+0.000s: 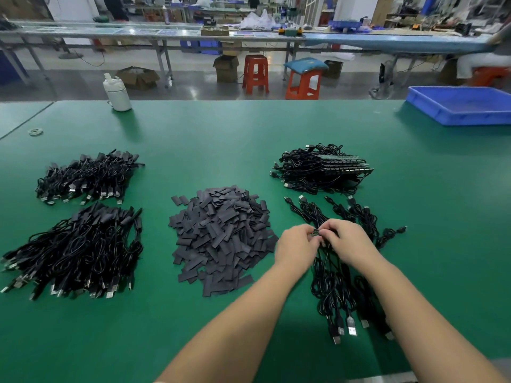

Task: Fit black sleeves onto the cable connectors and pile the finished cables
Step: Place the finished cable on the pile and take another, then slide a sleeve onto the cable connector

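A small cable connector is pinched between the left hand and right hand above loose cables (sleeve pile just left) on the green tabletop.

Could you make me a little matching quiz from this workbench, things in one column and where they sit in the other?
Things:
1. pile of loose black sleeves
2. blue tray
3. white jug
4. small tape ring

Places:
A. far right corner of the green table
B. middle of the table, left of both hands
C. far left edge, lying flat
D. far edge, left of centre, upright

Pairs: 1-B, 2-A, 3-D, 4-C
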`<state>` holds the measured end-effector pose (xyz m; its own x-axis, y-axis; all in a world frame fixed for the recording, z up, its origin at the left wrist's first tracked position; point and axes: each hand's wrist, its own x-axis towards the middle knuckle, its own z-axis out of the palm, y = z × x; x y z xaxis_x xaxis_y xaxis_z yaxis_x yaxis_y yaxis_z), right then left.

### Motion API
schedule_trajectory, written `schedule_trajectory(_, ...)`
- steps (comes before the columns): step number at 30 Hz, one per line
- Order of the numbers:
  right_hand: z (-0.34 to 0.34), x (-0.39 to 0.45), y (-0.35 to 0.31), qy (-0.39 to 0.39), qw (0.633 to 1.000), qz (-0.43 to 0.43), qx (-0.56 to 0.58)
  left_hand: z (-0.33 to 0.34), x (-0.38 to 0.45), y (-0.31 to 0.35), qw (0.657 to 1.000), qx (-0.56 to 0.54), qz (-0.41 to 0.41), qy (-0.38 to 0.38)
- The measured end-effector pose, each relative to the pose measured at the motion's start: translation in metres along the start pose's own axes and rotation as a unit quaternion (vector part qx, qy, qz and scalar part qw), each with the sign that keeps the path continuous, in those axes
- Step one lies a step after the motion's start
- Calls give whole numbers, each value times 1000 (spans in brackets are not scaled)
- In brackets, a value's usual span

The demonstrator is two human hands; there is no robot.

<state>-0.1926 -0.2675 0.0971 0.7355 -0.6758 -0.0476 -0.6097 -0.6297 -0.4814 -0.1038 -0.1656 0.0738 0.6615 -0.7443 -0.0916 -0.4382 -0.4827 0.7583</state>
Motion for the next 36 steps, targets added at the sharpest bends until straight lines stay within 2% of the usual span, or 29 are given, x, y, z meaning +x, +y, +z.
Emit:
schedule_trajectory(4, 2, 0, -1, 29, 999, 2, -22, 1, 3, 2, 999, -21, -35, 36)
schedule_trajectory(12, 6, 0, -7, 80, 990, 6, -118, 10, -4, 9, 995, 16, -24, 98)
schedule_trajectory(16, 4, 4, 5, 80, 985, -7, -151, 4, -5, -3, 991, -20, -48, 123)
schedule_trajectory(21, -3, 7, 26, 62, 978, 14, -198, -24, -8, -20, 990, -119, -33, 74)
schedule_trajectory(23, 0, 6, 25, 78, 976, -13, -202, -36, -11, -22, 985, -166, -18, 41)
schedule_trajectory(25, 5, -2, 12, 117, 987, -63, -87, -47, -15, -23, 982, -186, -3, 25)
schedule_trajectory(26, 9, -7, 1, 92, 993, -67, 20, -51, -16, -23, 983, -184, 6, 25)
schedule_trajectory(27, 13, -13, -12, 28, 989, -51, 136, -56, -17, -23, 983, -182, 15, 28)
schedule_trajectory(29, 22, -24, -34, -104, 939, -7, 329, -62, -17, -22, 978, -203, 19, 38)
schedule_trajectory(31, 31, -28, -44, -134, 909, 0, 396, -69, -17, -23, 974, -223, 12, 46)
schedule_trajectory(36, 47, -26, -54, -118, 896, 0, 428, -85, -22, -42, 969, -245, 0, 5)
